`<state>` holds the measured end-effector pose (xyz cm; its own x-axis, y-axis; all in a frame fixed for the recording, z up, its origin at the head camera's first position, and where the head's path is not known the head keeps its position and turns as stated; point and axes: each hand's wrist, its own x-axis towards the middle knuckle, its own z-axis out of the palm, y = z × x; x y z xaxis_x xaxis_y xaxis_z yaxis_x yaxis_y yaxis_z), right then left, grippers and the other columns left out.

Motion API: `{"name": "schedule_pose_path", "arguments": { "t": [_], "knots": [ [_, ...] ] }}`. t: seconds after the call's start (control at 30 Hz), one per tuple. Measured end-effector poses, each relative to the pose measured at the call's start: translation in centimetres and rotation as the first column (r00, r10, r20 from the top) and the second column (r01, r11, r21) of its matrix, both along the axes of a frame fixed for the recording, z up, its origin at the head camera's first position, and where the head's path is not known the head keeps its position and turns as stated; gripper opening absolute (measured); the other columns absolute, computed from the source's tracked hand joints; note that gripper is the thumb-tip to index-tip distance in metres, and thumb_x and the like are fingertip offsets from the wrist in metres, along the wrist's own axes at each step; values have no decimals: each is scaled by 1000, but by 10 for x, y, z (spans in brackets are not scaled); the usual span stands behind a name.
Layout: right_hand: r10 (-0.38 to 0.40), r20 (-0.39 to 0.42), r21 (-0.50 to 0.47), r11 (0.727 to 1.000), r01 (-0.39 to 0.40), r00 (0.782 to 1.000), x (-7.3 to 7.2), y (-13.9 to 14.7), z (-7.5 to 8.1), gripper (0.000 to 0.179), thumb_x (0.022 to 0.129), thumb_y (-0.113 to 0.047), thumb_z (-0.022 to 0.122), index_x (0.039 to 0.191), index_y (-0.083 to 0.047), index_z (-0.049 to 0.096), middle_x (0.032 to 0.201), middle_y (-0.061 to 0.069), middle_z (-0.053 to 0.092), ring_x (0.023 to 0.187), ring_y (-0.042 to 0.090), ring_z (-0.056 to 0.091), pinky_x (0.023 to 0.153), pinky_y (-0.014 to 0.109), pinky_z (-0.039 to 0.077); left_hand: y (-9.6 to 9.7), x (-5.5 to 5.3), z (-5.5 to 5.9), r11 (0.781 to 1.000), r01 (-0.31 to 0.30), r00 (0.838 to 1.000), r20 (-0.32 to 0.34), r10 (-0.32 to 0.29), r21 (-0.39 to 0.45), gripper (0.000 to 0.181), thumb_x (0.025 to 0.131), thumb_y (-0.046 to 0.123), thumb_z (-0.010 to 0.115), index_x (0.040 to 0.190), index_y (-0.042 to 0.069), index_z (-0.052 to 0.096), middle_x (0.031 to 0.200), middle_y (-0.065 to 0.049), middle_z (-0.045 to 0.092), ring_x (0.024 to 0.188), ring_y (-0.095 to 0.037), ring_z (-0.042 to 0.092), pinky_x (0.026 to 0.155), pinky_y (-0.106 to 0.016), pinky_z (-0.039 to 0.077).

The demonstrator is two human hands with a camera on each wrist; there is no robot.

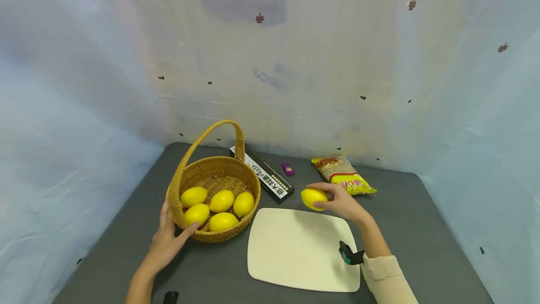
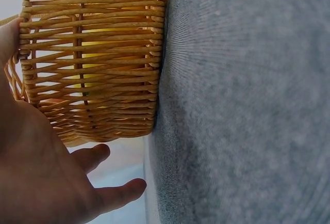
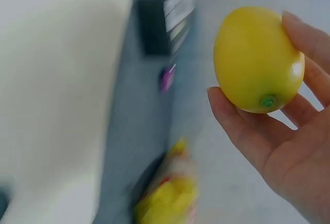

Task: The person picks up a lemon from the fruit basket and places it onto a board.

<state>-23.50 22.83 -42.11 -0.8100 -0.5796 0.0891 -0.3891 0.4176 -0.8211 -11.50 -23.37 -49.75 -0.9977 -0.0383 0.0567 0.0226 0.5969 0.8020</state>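
My right hand [image 1: 343,201] pinches a yellow lemon [image 1: 313,199] between thumb and fingers, raised near the far edge of a white cutting board [image 1: 295,252]. In the right wrist view the lemon [image 3: 258,59] shows its green stem end. On the left, my left hand [image 1: 166,238] holds the near left side of a wicker basket [image 1: 223,237], thumb over the rim and fingers along the outer wall. Several more lemons [image 1: 222,201] lie inside this basket, under its tall arched handle [image 1: 206,133]. In the left wrist view, two fingers [image 2: 121,195] stick out below the woven wall.
Behind the basket lies a long black pasta box [image 1: 270,177], slanting toward the board. A small purple packet [image 1: 288,169] sits farther back. To the right is a yellow bag [image 1: 346,177] of dry food. The grey table [image 1: 401,229] meets pale sheeting [image 1: 295,83] at the back.
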Motion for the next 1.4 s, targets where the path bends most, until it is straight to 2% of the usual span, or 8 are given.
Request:
{"name": "schedule_pose_path", "arguments": {
  "t": [0.23,0.4,0.53,0.67,0.73,1.0,1.1,1.4],
  "knots": [
    [-68,-1,36,997,68,998,18,48,-25,47,92,-7,71,135,8,57,131,26,58,107,34,59,83,28,53,-2,-1,3,1000,5,999,-33,-5,6,86,101,40,59,162,18,3,162,-3,-26,138,-59,24,86,-79,29],
    [-85,-5,69,994,85,996,25,64,-36,48,92,-11,72,135,5,59,131,23,60,109,32,59,86,36,53,1,-1,2,1000,5,1000,-26,-4,12,82,100,40,60,161,15,11,162,-2,-26,139,-57,21,86,-79,28],
    [-101,-21,90,991,103,995,28,66,-41,47,92,-12,73,134,5,60,130,19,62,111,31,59,91,44,51,1,0,1,1000,0,1000,-16,0,15,85,101,42,59,162,19,5,161,-2,-27,138,-58,23,87,-78,29],
    [-106,-37,97,989,109,994,31,68,-43,47,92,-12,73,133,6,60,130,20,63,113,34,59,91,43,51,0,-1,1,1000,-2,1000,-21,3,19,88,101,42,59,161,30,-5,162,-1,-27,137,-57,26,86,-77,32],
    [-107,-32,100,989,110,994,32,68,-44,47,91,-12,73,133,6,60,130,20,62,115,37,58,92,41,51,0,-1,0,1000,0,1000,-24,0,20,88,101,42,59,161,31,-5,161,-1,-27,137,-57,27,86,-77,32],
    [-124,-16,97,987,125,992,35,72,-50,48,91,-8,73,135,5,59,133,20,61,122,42,55,95,40,49,-1,-4,-1,1000,0,1000,-2,0,30,84,100,42,59,161,19,6,160,1,-30,139,-58,22,86,-78,29],
    [-127,-14,101,987,128,992,35,72,-51,48,91,-8,73,135,5,59,133,20,61,122,43,54,96,40,49,-2,-4,0,1000,-2,1000,9,2,25,85,100,43,59,162,19,6,160,1,-30,139,-59,20,86,-78,28],
    [-154,21,105,983,151,988,36,68,-53,47,91,-5,72,134,6,58,134,22,59,123,43,53,98,55,45,0,-2,1,1000,0,1000,6,0,28,85,100,43,59,162,17,7,161,1,-29,138,-61,18,86,-79,26]
  ]
}}
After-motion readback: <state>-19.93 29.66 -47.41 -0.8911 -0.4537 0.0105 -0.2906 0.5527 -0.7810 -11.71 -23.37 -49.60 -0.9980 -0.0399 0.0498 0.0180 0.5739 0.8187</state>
